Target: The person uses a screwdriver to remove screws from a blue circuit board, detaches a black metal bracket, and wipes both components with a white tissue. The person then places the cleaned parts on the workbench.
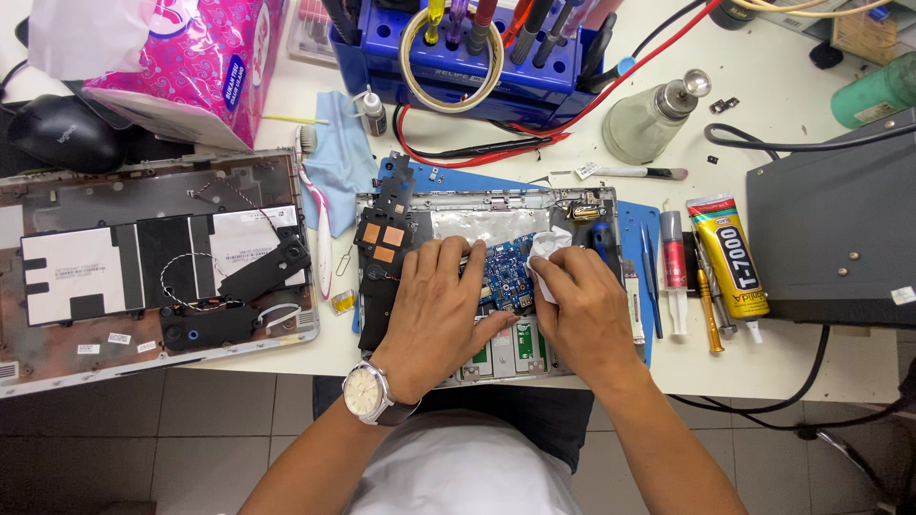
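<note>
An opened laptop base (pixel 496 221) lies on a blue mat (pixel 651 286), with a blue circuit board (pixel 503 272) showing in its middle. My left hand (pixel 434 315), with a wristwatch on its wrist, lies flat on the base and presses the board's left side. My right hand (pixel 584 310) pinches a wad of white tissue (pixel 548 250) against the board's right part. A black heatsink plate with copper pads (pixel 384 240) rests at the left edge of the base.
A second opened laptop shell (pixel 143 262) lies at left. A toothbrush (pixel 315 200), a blue cloth (pixel 342 157), a blue tool rack (pixel 468 48), a glass dispenser bottle (pixel 654 116), a glue tube (pixel 730 256), a syringe (pixel 674 272) and a dark box (pixel 835 229) surround the mat.
</note>
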